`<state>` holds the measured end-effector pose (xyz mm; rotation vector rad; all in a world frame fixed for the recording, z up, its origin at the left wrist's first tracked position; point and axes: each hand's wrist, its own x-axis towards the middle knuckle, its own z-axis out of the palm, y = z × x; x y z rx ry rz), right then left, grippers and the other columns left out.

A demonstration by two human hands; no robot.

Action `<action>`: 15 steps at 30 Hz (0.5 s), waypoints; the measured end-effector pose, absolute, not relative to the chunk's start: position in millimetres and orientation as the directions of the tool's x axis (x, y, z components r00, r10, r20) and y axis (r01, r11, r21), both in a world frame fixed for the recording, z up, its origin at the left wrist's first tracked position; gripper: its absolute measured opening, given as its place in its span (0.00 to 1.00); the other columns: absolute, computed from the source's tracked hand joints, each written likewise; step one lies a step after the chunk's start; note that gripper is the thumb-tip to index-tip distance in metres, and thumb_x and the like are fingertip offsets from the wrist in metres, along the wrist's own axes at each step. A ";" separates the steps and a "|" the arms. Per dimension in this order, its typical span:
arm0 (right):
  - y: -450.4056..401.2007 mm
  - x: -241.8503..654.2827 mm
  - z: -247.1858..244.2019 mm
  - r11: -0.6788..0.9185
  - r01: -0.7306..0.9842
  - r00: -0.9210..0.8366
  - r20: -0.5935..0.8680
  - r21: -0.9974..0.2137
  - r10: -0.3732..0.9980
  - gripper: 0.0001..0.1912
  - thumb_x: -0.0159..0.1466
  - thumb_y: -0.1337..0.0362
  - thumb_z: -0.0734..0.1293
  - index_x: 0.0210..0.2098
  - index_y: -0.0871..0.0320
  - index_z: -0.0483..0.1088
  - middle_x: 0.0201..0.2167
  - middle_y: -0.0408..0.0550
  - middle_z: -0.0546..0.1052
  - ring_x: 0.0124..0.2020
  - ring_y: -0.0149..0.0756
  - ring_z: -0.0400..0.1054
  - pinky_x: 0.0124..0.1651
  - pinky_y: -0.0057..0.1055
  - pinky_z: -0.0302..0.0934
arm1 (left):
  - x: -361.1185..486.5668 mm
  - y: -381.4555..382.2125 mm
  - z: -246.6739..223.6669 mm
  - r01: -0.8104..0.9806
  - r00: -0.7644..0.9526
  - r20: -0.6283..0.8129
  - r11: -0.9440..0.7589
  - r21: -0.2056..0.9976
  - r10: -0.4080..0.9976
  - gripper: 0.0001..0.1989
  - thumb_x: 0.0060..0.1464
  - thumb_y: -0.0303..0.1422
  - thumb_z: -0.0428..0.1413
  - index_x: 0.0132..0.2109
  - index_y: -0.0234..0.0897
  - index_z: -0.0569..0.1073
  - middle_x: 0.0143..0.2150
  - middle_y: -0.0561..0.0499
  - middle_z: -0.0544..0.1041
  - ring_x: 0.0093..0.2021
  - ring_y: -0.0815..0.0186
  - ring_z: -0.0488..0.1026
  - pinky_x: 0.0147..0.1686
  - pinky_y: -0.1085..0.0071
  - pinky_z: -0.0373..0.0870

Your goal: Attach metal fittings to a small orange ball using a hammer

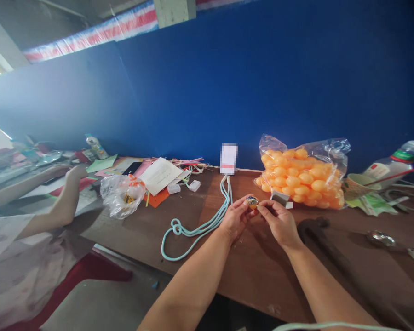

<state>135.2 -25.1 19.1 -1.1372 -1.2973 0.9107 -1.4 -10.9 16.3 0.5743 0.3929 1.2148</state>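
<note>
My left hand is closed around a small shiny silver-and-gold rounded piece, held just above the brown table. From the other side, the thumb and fingers of my right hand pinch at the right edge of that same piece. What exactly the right fingertips grip is too small to make out. Behind my hands stands a clear plastic bag of orange egg-shaped balls. A small grey-and-white box lies just beyond my right hand.
A pale blue cord with a badge stretches left of my hands. Further left lie a crumpled plastic bag and papers. Another person's arm rests at the left. A shiny silver object and a cup are at right.
</note>
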 end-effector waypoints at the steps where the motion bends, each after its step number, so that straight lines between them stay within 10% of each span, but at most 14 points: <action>1: -25.3 135.1 19.1 0.235 0.092 0.096 0.244 -0.968 0.965 0.12 0.56 0.53 0.69 0.33 0.55 0.71 0.24 0.43 0.73 0.24 0.31 0.63 0.28 0.28 0.58 | -1.4 -10.8 16.1 -0.762 0.312 0.023 0.235 0.603 0.950 0.15 0.49 0.31 0.61 0.45 0.32 0.76 0.42 0.45 0.77 0.41 0.66 0.73 0.45 0.70 0.66; 15: -27.9 132.7 24.0 0.213 0.011 0.060 0.213 -0.977 0.975 0.11 0.57 0.55 0.70 0.32 0.55 0.70 0.24 0.44 0.74 0.24 0.30 0.63 0.27 0.27 0.58 | -1.1 -11.0 14.3 -0.763 0.318 0.028 0.238 0.601 0.948 0.15 0.49 0.30 0.60 0.45 0.32 0.76 0.43 0.44 0.77 0.41 0.66 0.73 0.45 0.69 0.67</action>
